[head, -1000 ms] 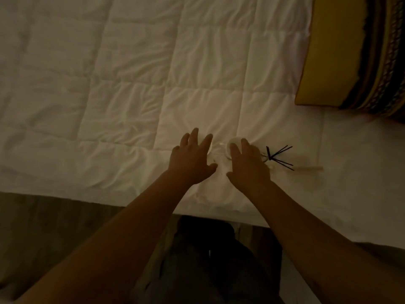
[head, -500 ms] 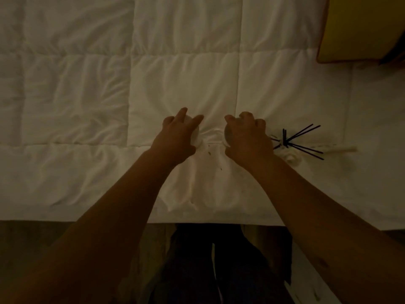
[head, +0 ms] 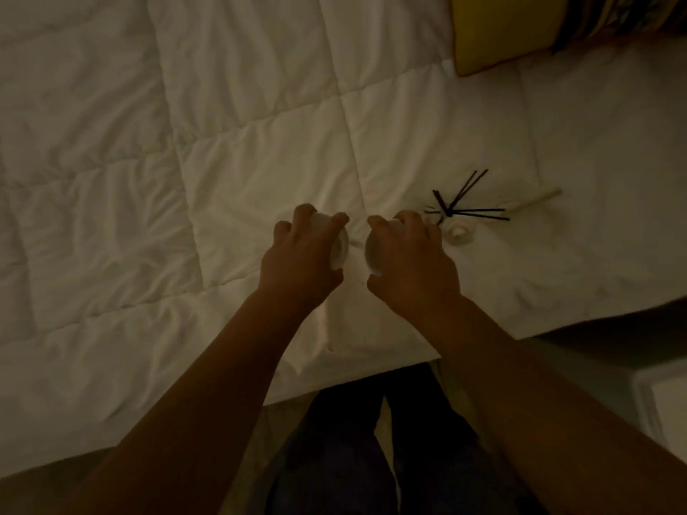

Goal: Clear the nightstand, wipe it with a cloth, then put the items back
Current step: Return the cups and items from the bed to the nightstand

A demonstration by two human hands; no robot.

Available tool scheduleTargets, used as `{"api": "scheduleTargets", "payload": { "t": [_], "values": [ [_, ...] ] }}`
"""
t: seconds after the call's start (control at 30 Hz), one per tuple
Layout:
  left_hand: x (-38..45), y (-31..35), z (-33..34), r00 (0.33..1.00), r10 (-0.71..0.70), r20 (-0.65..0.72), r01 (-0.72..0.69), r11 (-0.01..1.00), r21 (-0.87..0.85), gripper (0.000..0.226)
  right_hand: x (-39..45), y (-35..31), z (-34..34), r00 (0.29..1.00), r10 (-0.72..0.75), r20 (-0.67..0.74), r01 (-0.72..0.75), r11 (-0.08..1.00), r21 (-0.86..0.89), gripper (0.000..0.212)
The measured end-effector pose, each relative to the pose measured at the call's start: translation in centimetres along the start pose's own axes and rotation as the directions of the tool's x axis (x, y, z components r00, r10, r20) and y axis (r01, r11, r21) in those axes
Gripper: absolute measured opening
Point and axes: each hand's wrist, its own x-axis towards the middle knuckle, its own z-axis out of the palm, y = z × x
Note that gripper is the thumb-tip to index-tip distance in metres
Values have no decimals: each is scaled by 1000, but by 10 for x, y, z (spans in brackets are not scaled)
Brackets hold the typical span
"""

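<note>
Two bare hands reach out over a big white quilt (head: 241, 150) on a bed. The room is dim. The left hand (head: 301, 254) has its fingers curled around a small white round thing (head: 340, 245), and most of that thing hides under the palm. The right hand (head: 409, 262) has its fingers curled around another small white round thing (head: 373, 250). I cannot tell what these two white things are. The two hands are close, side by side, with a little gap of quilt between them. Both sit low over the quilt, near the edge of the bed. Just to the right of the right hand lie some thin black sticks (head: 466, 210), spread out like a fan. A small white jar (head: 459, 232) lies right under the sticks, touching them. A pale stick (head: 539, 199) pokes out to the right of them. Far up in the corner is a yellow pillow (head: 498, 27), well apart from the hands. Dark pants (head: 353, 451) show at the bottom, between the two arms, below the edge of the bed.
</note>
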Motion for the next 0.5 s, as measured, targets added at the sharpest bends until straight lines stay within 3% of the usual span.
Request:
{"api": "scheduleTargets", "payload": {
  "t": [0.23,0.5],
  "values": [
    [-23,52,7,982,171,83,-176,983,51,87,-60,33,-4,973,230,-33,-222,962,159,80],
    [-47,138,46,920,363,147,-382,913,142,83,-129,114,-5,915,401,-54,-373,888,269,82]
  ]
}}
